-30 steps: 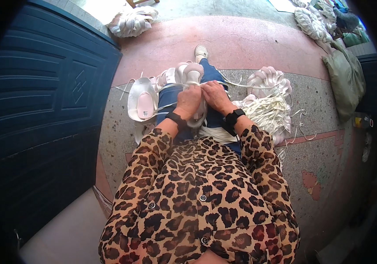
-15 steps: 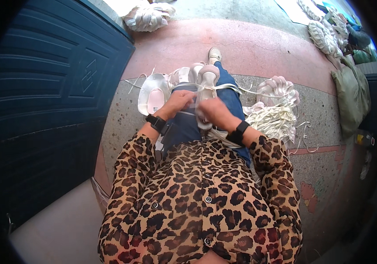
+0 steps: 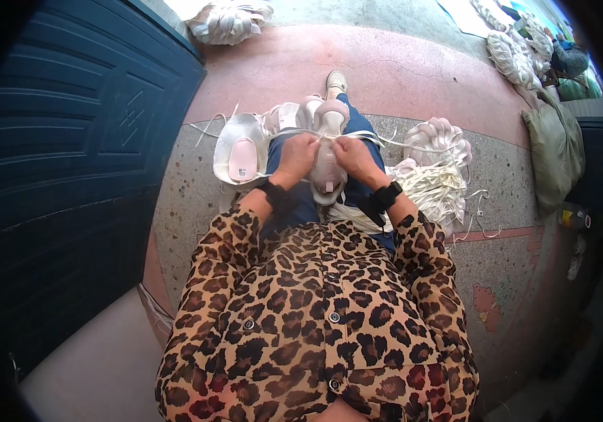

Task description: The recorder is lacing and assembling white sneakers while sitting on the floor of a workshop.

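Note:
A pale pink shoe sole (image 3: 327,176) lies lengthwise over my lap, between my two hands. My left hand (image 3: 298,156) is closed in a fist on a white lace (image 3: 289,131) at the sole's left edge. Opposite it, my right hand (image 3: 357,159) is closed too, pinching the lace at the right edge. The lace crosses the narrow middle of the sole; whether it is knotted there is too small to tell. More pale shoes (image 3: 289,115) stand bunched just beyond. Beside my left leg sits a white shoe with a pink insole (image 3: 243,159).
Right of my legs lie a pile of loose white laces (image 3: 433,190) and a ring-shaped bundle of pink shoes (image 3: 436,139). A dark blue door (image 3: 83,155) closes off the left. Farther off are a white bundle (image 3: 229,22) and a greenish sack (image 3: 554,151).
My right hand, blurred before over the sole, has risen to its right edge. My left hand has come level with it, and both now grip the lace close together.

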Available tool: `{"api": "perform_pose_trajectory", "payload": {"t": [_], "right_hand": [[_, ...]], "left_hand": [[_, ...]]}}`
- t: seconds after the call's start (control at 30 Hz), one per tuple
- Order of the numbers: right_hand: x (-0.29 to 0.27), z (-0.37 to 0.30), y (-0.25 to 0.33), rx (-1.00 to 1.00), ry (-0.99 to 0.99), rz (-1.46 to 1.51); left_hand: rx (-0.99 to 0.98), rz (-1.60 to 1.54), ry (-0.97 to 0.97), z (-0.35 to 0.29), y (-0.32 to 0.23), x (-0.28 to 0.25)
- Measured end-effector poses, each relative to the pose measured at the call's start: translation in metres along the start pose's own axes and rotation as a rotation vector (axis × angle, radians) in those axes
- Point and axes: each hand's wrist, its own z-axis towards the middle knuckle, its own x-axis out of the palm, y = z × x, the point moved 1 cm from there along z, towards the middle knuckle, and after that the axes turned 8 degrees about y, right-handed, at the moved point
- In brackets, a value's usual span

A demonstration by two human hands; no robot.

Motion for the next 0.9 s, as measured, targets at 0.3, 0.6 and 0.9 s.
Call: {"api": "perform_pose_trajectory", "payload": {"t": [0.3,0.6,0.9], "right_hand": [[0.017,0.010,0.018,-0.003,-0.085,-0.119],[0.030,0.007,0.007,-0.039,-0.151,0.001],[0.019,-0.004,0.013,0.006,-0.047,0.333]], "left_hand": [[-0.034,0.221,0.102,0.003,-0.002,-0.026],[0.252,0.544,-0.045,0.016,0.006,-0.015],[0.212,0.651,0.146,0.026,-0.030,-0.034]]}}
